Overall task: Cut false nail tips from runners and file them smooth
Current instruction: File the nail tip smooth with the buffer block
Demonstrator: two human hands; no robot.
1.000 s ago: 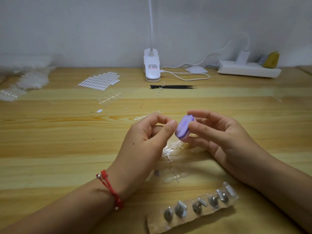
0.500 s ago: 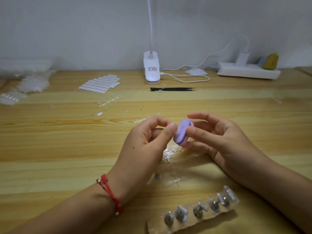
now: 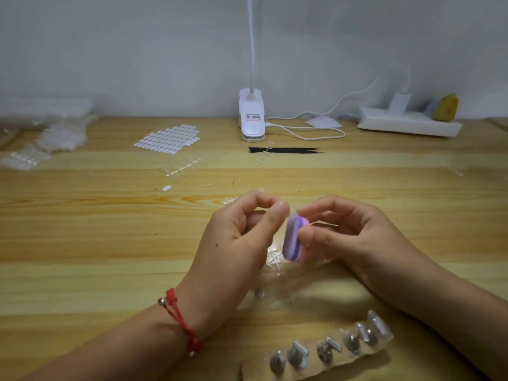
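An oval purple-and-pink foam nail file [image 3: 292, 240] stands on edge, pinched by the right hand [image 3: 357, 243]; clear plastic nail runners [image 3: 275, 260] lie scattered beneath.

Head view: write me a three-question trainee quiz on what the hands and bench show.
1. True or false: the right hand grips the purple block.
2. The black tweezers are: A) held in a hand; B) lying before the lamp; C) stuck in the block.
3. Fill in: the red cord is tied on the ___ wrist.
Key: 1 true; 2 B; 3 left.
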